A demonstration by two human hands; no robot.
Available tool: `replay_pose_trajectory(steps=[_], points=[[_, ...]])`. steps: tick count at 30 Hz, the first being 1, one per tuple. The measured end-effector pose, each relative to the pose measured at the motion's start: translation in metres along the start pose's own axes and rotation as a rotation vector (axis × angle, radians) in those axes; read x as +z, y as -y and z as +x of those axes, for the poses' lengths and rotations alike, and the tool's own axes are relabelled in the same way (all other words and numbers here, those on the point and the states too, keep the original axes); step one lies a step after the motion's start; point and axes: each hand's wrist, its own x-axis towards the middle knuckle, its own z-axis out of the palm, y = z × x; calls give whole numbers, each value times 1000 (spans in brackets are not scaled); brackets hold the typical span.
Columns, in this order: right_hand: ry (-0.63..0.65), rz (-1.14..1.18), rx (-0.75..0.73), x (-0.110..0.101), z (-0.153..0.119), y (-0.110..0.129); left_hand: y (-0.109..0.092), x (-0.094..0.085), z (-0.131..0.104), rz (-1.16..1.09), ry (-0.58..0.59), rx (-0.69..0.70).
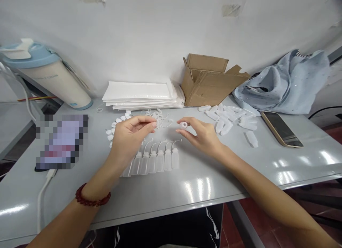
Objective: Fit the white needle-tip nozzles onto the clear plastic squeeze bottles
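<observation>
My right hand grips a small translucent plastic bottle between thumb and fingers, its round open mouth facing me. My left hand is closed in a pinch, thumb against fingertips; whatever it holds is too small to make out. Just behind its fingertips lies a loose pile of thin white plastic straps. Below the hands, several similar bottles stand or lie in a row, with curved straps at their necks. Small white caps are scattered beyond my left hand, which partly hides them.
More loose bottles are heaped at the right. White envelopes and an open cardboard box stand against the wall. A phone and blue cloth lie right; a tumbler and a cabled phone are left.
</observation>
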Motion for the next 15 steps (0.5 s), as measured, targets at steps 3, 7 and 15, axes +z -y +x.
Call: replay_pose_trajectory(steps=[3, 7, 15], points=[[12, -1, -68, 1, 1, 3, -2, 6, -5, 11, 16, 33], [33, 16, -118, -1, 2, 13, -7, 13, -15, 145, -5, 233], [117, 89, -146, -4, -1, 29, -8, 15, -24, 287, 4, 452]])
